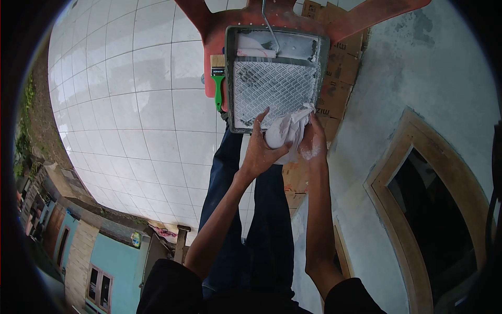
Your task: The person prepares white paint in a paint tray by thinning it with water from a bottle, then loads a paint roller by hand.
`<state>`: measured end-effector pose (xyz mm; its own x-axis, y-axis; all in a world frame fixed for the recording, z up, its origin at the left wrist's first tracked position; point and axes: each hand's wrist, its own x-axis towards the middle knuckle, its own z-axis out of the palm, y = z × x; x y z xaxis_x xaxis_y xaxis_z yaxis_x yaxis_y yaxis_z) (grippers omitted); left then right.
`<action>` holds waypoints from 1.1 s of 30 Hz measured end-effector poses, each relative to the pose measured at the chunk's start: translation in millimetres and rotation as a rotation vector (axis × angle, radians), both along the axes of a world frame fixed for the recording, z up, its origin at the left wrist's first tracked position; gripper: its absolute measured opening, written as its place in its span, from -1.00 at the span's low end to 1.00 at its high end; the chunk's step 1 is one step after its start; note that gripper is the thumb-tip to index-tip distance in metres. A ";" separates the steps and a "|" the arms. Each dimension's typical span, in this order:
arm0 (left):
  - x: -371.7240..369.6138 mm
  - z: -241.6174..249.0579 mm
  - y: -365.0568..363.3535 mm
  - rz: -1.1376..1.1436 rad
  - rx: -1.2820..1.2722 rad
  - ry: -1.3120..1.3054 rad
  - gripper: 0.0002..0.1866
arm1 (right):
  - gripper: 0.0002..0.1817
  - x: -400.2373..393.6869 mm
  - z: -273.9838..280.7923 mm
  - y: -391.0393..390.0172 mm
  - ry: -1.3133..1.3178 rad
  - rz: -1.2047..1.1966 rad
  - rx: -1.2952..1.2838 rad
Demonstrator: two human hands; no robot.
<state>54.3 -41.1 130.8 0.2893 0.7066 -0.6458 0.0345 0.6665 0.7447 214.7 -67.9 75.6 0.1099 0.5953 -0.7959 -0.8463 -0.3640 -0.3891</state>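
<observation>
A bulging white plastic bag (285,131) is held between my hands over the near edge of the paint tray. My left hand (260,152) cups the bag's lower left side, with the thumb across it and a finger raised. My right hand (314,141), smeared with white, grips the bag's gathered, twisted end. What fills the bag is hidden. The black paint tray (230,78) has a ridged ramp coated in white paint. A paint roller (256,52) with a bent wire handle lies in its far well.
The tray rests on a red plastic chair (209,31). A green-handled paintbrush (218,83) lies left of the tray. Flattened cardboard (340,83) covers the floor along the wall (387,78) at right, which has a wood-framed window (418,209). White tiles (151,89) spread to the left.
</observation>
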 end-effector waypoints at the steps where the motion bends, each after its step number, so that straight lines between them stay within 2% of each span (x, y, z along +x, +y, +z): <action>1: 0.1 -0.8 -1.9 0.030 -0.006 0.009 0.01 | -0.59 -0.5 1.3 1.3 0.001 0.000 -0.002; 4: -1.5 -2.0 -3.9 0.034 -0.021 0.012 0.02 | -0.61 0.1 6.8 6.7 0.073 -0.003 -0.109; 9: -2.1 0.6 -1.5 0.097 -0.009 -0.025 -0.02 | -0.58 -2.5 19.9 15.7 0.142 0.158 -0.261; 13: -2.7 2.2 0.4 0.117 0.012 -0.046 -0.01 | -0.57 -6.9 20.1 14.9 0.156 0.196 -0.228; 15: -3.3 4.7 2.2 0.108 -0.011 -0.046 0.00 | -0.57 -11.1 22.0 15.3 0.060 0.295 -0.111; 19: -1.8 3.3 3.1 0.092 0.014 -0.050 0.03 | -0.52 -21.1 29.9 18.6 -0.030 0.426 -0.112; 21: -0.9 2.3 2.4 0.082 0.036 -0.023 0.03 | -0.43 -27.2 33.2 19.6 -0.144 0.510 -0.188; 25: -2.3 1.0 2.2 0.050 0.069 0.016 0.03 | -0.35 -26.2 22.6 11.8 -0.076 0.473 -0.155; 27: -2.9 0.6 2.4 0.041 0.089 0.023 0.04 | -0.38 -24.8 23.0 11.2 0.129 0.458 -0.261; 33: -1.4 5.0 6.6 -0.002 0.091 0.046 0.04 | -0.34 -28.3 38.4 14.0 0.158 0.423 -0.287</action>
<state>52.9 -34.5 135.8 0.2623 0.7622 -0.5918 0.0709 0.5964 0.7995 186.4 -54.0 114.0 -0.2269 0.3177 -0.9207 -0.6426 -0.7591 -0.1036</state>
